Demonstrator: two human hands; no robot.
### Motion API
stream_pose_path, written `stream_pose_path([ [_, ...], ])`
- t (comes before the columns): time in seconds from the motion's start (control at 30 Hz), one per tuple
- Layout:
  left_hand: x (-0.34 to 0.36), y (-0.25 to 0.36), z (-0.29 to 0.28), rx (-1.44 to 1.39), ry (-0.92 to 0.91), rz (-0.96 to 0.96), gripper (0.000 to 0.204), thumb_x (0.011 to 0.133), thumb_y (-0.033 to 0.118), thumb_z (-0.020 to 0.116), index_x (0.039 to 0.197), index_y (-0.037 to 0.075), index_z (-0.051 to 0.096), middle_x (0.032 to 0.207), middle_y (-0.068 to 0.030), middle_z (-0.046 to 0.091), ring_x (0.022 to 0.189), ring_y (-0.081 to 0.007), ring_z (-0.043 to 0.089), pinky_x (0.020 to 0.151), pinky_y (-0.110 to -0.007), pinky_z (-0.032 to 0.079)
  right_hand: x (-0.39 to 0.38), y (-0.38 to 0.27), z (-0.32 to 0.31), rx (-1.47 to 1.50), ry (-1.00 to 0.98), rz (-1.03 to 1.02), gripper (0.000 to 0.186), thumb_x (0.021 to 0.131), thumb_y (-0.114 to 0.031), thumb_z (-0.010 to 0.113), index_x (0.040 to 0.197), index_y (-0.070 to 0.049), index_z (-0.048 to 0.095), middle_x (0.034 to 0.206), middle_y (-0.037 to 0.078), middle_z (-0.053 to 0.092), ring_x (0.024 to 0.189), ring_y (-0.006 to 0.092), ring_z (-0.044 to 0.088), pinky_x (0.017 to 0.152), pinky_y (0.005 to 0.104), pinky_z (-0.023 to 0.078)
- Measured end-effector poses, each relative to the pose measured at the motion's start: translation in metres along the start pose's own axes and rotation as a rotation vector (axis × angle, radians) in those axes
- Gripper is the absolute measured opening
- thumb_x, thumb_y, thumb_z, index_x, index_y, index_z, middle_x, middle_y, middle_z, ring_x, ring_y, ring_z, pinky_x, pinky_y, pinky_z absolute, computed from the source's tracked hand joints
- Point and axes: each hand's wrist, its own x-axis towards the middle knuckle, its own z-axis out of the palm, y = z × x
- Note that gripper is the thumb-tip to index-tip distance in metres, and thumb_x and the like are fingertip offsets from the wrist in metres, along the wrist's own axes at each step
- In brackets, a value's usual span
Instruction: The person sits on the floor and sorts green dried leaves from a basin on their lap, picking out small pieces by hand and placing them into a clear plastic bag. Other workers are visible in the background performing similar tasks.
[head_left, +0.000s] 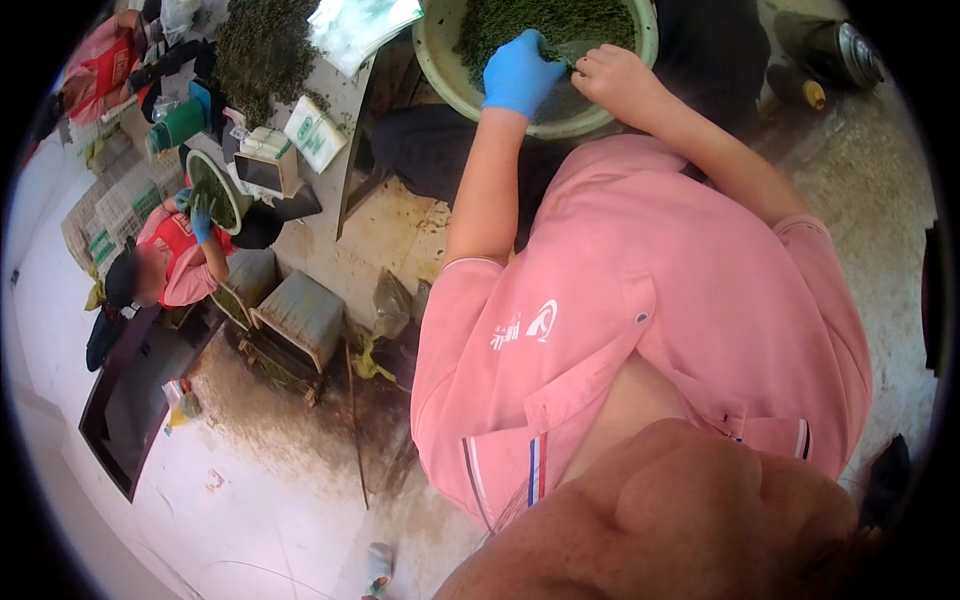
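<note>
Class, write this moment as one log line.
left hand: blue-gloved | right hand: bare | over: pale green round plastic basin, loose green plant bits | grip: unclear

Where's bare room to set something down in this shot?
Likeliest: greyish floor right of the pink shirt, below the dark canister in frame. Also pale floor between the thin stick and dark-framed furniture.
Crowded: tabletop, under the green heap, plastic bags and white box; basin, green material inside, left hand and right hand over its near side.
</note>
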Motion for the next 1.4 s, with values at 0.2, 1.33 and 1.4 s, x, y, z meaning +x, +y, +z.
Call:
stream_pose_path([
  [0.2, -0.029, -0.001, -0.043, -0.553, 0.033, 0.09, 0.032, 0.085, 0.007, 0.073, 0.116, 0.002, 0.068, 0.093, -0.0037, 0.071, 0.084, -0.0086, 0.064, 0.074, -0.024, 0.052, 0.004, 0.012, 0.011, 0.099, 0.124, 0.03, 0.007, 0.078, -0.011, 0.064, 0.083, -0.007, 0.064, 0.087, 0.005, 0.064, 0.085, 0.0222, 0.063, 0.077, 0.0349, 0.05],
  [1.33, -0.027, -0.05, -0.02, -0.5, -0.105, -0.1, 0.025, 0.096, 0.014, 0.064, 0.114, -0.002, 0.072, 0.087, -0.0057, 0.073, 0.075, -0.0124, 0.068, 0.067, -0.031, 0.057, 0.018, 0.019, 0.01, 0.329, 0.244, 0.316, 0.02, 0.087, -0.015, 0.065, 0.106, -0.011, 0.068, 0.091, 0.007, 0.066, 0.088, 0.0278, 0.066, 0.075, 0.04, 0.054],
  [1.4, -0.03, -0.045, -0.047, -0.699, -0.103, -0.19, 0.026, 0.096, 0.016, 0.065, 0.113, -0.003, 0.072, 0.088, -0.0071, 0.073, 0.074, -0.0128, 0.067, 0.066, -0.031, 0.057, 0.021, 0.059, 0.048, 0.183, 0.153, 0.37, 0.023, 0.086, -0.012, 0.065, 0.109, -0.009, 0.067, 0.098, 0.009, 0.066, 0.094, 0.0303, 0.065, 0.078, 0.0406, 0.055],
])
